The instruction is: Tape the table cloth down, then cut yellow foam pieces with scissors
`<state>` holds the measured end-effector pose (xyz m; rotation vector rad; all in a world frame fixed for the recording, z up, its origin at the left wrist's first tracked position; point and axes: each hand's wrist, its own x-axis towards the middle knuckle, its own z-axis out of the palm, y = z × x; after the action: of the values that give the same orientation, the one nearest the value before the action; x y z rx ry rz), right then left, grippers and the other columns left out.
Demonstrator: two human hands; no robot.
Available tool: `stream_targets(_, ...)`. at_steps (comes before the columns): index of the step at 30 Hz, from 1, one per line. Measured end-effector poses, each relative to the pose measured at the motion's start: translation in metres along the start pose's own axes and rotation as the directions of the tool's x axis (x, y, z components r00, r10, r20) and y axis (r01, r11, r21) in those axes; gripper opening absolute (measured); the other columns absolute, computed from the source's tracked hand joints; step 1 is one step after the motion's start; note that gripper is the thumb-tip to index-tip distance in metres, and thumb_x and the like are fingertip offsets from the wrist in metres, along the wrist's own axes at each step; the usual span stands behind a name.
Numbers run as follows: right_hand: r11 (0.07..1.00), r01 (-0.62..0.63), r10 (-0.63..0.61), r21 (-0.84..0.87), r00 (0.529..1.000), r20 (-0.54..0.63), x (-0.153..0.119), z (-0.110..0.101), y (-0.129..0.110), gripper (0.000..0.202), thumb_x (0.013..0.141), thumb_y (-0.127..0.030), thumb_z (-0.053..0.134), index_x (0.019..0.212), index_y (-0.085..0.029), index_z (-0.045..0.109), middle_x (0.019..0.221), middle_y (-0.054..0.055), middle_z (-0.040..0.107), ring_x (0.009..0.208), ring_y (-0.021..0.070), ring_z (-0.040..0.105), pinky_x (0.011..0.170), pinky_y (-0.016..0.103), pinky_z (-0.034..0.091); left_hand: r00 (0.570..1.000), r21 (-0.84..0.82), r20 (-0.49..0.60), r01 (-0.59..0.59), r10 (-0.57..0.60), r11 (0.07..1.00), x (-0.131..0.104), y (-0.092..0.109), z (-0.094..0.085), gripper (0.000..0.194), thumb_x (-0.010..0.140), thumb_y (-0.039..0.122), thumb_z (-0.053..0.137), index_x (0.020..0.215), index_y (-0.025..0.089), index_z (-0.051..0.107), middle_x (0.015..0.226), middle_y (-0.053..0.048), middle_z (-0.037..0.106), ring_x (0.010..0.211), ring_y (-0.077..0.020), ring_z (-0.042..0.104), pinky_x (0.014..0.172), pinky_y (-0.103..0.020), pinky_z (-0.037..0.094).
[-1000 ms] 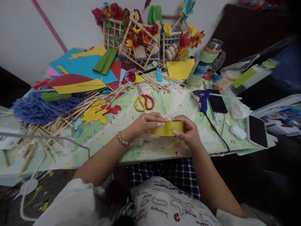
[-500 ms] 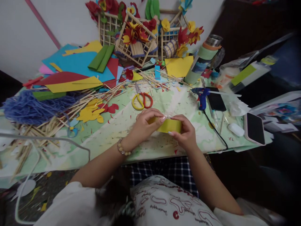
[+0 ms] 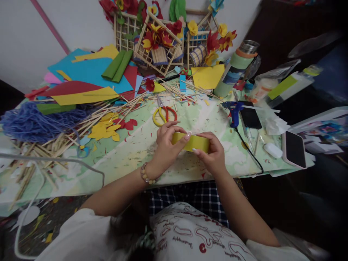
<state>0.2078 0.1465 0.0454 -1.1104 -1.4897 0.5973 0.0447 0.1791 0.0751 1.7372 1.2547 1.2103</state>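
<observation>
A folded strip of yellow paper (image 3: 196,144) is held between both hands above the front of the table. My left hand (image 3: 170,143) pinches its left part, the thumb on the near face and the fingers behind. On the right end my right hand (image 3: 213,150) has its thumb at the lower edge and its fingers along the top. Scissors (image 3: 164,115) with one yellow and one red handle lie just beyond my left hand.
Blue yarn (image 3: 40,123), thin sticks and coloured paper (image 3: 92,72) cover the left. Stick frames with paper flowers stand at the back. Rightward are a bottle (image 3: 236,69), a blue glue gun (image 3: 233,112) with its cord, and phones (image 3: 294,149).
My left hand has shifted slightly, and more of the yellow paper shows between the hands. My right hand has moved a little left.
</observation>
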Motion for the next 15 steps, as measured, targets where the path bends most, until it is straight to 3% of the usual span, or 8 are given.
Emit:
stream_targets(8,1.000,0.017,-0.017,-0.002,1.000,-0.018,-0.0019,0.0004,0.0009,0.036,0.075,-0.043,0.071,0.105,-0.028,0.059,0.099,0.005,0.057,0.094,0.0225,0.055,0.084,0.040,0.045,0.995,-0.126,0.084,-0.046,0.057,0.991,-0.0021,-0.0012,-0.0026,0.015,0.084,0.035,0.060,0.092,0.023,0.062,0.124,-0.007,0.055,0.124,-0.0221,0.044,0.109,-0.041,0.027)
stream_targets(15,0.998,0.035,-0.036,-0.047,0.999,-0.011,-0.0052,0.0002,0.0004,0.035,0.076,-0.043,0.070,0.105,-0.027,0.058,0.100,0.006,0.057,0.095,0.0238,0.055,0.085,0.043,0.046,0.989,-0.268,0.146,0.030,0.009,0.963,-0.0019,-0.0033,-0.0048,0.012,0.081,0.031,0.062,0.090,0.023,0.063,0.124,-0.006,0.055,0.124,-0.0230,0.044,0.109,-0.044,0.030)
